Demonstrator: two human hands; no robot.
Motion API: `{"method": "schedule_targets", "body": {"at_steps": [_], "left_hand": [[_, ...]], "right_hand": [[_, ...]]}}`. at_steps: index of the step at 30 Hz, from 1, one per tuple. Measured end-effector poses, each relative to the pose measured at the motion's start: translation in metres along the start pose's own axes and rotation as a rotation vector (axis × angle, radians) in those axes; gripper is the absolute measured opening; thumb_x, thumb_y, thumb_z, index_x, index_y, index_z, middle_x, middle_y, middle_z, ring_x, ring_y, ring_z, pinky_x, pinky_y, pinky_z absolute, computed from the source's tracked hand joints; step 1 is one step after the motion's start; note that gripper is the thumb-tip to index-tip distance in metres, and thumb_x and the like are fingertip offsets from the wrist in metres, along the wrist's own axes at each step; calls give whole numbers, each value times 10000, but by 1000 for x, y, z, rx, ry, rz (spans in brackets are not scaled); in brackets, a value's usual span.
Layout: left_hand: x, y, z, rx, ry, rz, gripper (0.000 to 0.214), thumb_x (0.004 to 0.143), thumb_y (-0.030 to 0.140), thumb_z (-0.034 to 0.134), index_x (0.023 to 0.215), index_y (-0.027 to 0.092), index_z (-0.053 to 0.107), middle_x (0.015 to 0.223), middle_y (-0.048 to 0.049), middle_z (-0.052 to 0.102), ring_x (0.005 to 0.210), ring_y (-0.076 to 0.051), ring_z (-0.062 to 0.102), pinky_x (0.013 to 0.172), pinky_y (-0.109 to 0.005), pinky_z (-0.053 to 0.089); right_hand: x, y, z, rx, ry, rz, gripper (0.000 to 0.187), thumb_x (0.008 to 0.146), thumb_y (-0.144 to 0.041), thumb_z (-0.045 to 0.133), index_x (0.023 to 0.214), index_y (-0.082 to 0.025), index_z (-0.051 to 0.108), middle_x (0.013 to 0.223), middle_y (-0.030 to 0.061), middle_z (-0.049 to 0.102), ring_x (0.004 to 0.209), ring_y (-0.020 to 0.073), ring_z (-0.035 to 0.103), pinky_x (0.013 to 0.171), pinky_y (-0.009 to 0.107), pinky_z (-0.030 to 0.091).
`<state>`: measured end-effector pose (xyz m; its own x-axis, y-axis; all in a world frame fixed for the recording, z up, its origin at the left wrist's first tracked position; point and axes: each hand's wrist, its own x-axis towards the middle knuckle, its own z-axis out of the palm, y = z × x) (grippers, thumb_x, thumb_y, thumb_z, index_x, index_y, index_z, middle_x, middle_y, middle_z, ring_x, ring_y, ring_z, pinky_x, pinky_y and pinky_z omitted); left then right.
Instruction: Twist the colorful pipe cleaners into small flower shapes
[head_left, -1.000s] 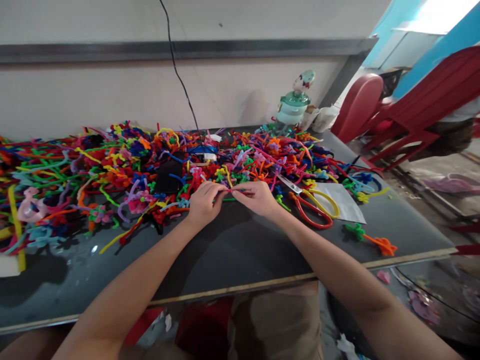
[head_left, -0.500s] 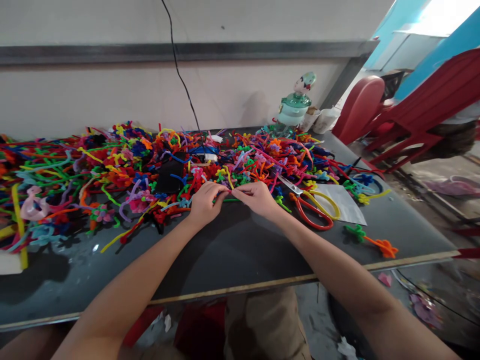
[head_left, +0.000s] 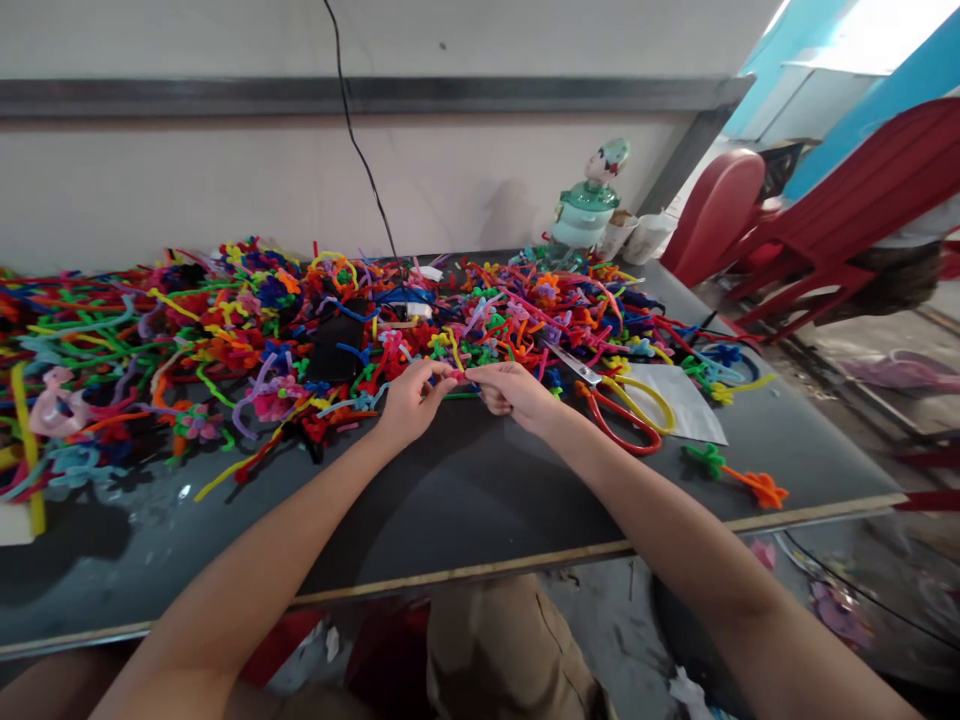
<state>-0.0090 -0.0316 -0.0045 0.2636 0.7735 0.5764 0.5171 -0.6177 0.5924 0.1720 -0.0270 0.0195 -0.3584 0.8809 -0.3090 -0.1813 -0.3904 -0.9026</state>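
Between my two hands is a short bit of pink pipe cleaner (head_left: pixel 459 377), mostly covered by the fingers. My left hand (head_left: pixel 411 400) pinches it with thumb and forefinger from one side. From the other side my right hand (head_left: pixel 516 393) grips it, fingers curled in, fingertips meeting those of the left. Both hands are over the dark table (head_left: pixel 480 500), at the front of a heap of colourful pipe cleaners (head_left: pixel 525 310). A green pipe cleaner (head_left: pixel 465 394) shows just below the fingertips.
Scissors with red and yellow handles (head_left: pixel 630 425) lie right of my hands, partly over a clear plastic bag (head_left: pixel 694 405). An orange and green pipe-cleaner flower (head_left: pixel 761 487) is near the front edge. A green bottle (head_left: pixel 585 215) and paper cups (head_left: pixel 645 238) stand at the back; red chairs (head_left: pixel 847 210) are beyond.
My right hand has turned, its fingers now curled further under. The pink piece shows more between the fingertips. The whole view has shifted slightly.
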Motion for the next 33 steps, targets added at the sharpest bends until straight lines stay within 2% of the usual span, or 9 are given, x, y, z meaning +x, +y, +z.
{"method": "schedule_targets", "body": {"at_steps": [3,5,8,12,16,20,24,29,33], "left_hand": [[1,-3,0,-43,15,-35,377,934,528,501,870,187,649,842,-55,705,752,-153,645,663,-269,515],[2,-4,0,-69,22,-67,363,925,515,516,854,185,648,836,-51,703,749,-156,642,680,-278,516],[2,-3,1,-165,-6,-174,349,907,499,530,812,179,632,745,-23,662,643,-132,588,585,-252,475],[4,2,4,-430,-22,-380,330,813,480,636,697,176,584,621,15,556,512,-84,458,470,-219,375],[6,12,6,-769,-24,-619,342,707,453,734,626,166,567,599,24,521,489,-58,429,442,-195,340],[7,22,7,-1038,-23,-741,346,639,432,806,662,159,596,634,19,534,568,-66,480,450,-167,344],[6,24,9,-1141,-29,-731,342,634,409,840,722,171,612,674,22,548,638,-73,519,481,-158,365],[5,16,15,-1004,10,-637,373,584,418,874,815,194,684,693,27,580,622,-71,500,534,-178,413],[4,8,19,-857,66,-598,342,613,431,852,788,175,707,681,18,611,576,-59,470,521,-184,393]], "right_hand": [[3,3,1,-28,22,-46,250,639,-397,756,635,-171,648,380,-132,263,353,25,168,378,212,111],[3,6,2,-101,54,-147,295,645,-452,744,673,-168,667,404,-113,322,366,32,222,387,215,149],[1,9,3,-310,141,-389,288,706,-458,696,728,-170,699,497,-42,505,428,65,370,433,232,274],[-7,11,4,-766,271,-724,156,789,-314,625,763,-198,726,690,29,684,581,117,552,577,251,410],[-9,15,4,-957,328,-906,181,809,-272,585,668,-194,668,582,0,610,538,93,524,557,218,387],[-8,14,2,-842,234,-910,199,826,-275,571,670,-175,645,466,-69,387,430,53,317,456,202,285],[-7,11,-1,-744,204,-842,179,844,-289,581,732,-171,657,465,-80,371,434,53,260,441,214,246],[-3,17,-2,-740,252,-859,200,851,-315,596,725,-167,647,480,-73,383,456,58,283,459,225,251],[2,22,-1,-794,258,-866,210,876,-326,584,752,-169,648,488,-77,378,460,62,304,484,224,289]]}}
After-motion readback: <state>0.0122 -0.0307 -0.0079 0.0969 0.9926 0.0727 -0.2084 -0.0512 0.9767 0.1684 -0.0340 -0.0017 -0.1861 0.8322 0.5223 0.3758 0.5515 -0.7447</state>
